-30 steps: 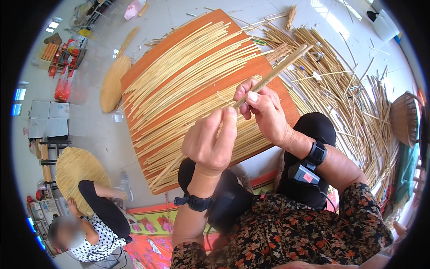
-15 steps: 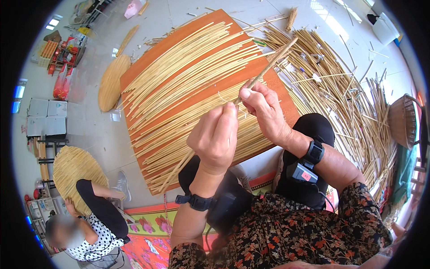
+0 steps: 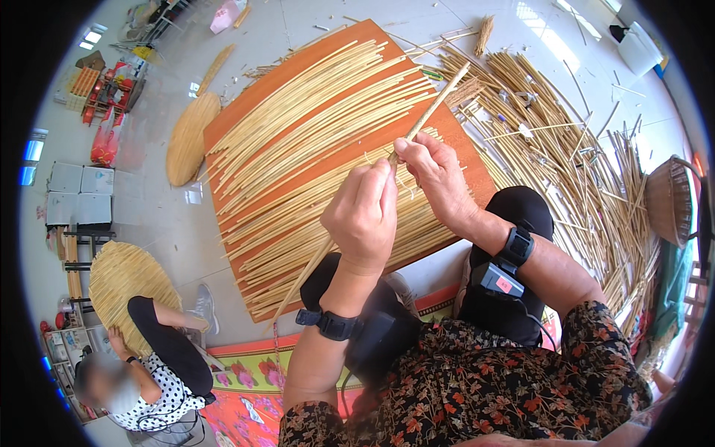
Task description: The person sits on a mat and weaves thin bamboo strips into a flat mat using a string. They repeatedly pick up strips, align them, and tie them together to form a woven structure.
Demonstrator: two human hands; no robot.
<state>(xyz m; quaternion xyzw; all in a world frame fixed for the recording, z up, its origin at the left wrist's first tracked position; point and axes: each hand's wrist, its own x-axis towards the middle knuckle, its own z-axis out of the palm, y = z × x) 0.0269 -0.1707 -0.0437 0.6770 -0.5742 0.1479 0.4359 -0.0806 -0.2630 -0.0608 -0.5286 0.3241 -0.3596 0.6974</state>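
Observation:
My left hand (image 3: 361, 212) is closed on a pale reed stalk (image 3: 439, 99) that slants from lower left to upper right. My right hand (image 3: 439, 179) grips the same stalk just above it, thumb on the stalk. Thin curled slivers hang by my fingers. Beneath both hands lies an orange-brown board (image 3: 471, 162), covered in long pale strips (image 3: 298, 97) laid roughly side by side.
Loose reeds (image 3: 551, 112) spread to the right beside a woven basket (image 3: 663, 205). An oval woven piece (image 3: 190, 141) lies left of the board. At lower left another person (image 3: 160, 380) sits by a second oval mat (image 3: 123, 283), near a floral sheet (image 3: 238, 417).
My left hand has moved a little up and right, and my right thumb has shifted up and left along the stalk. The stalk's upper end has swung leftward.

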